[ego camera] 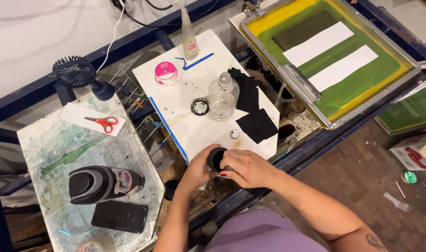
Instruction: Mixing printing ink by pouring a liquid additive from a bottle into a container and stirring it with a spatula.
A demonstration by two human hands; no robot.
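Both my hands hold a small black jar [216, 159] at the near edge of a white board [185, 100]. My left hand [197, 169] grips its left side. My right hand [247, 168], with a ring on one finger, wraps over its right side and top. The jar's mouth faces up and looks dark inside. A black lid with a white inside [200, 106] lies further up the board, beside a clear plastic bottle [223, 95]. A small white cap [234, 134] sits just beyond my right hand.
Black cloth pieces [256, 122] lie on the board's right side; a pink tape roll [166, 73] and a spray bottle [189, 35] stand at its far end. A framed green and yellow printing screen [329, 56] is at right. Left table holds scissors [103, 123], a flask [103, 183], a phone [119, 216].
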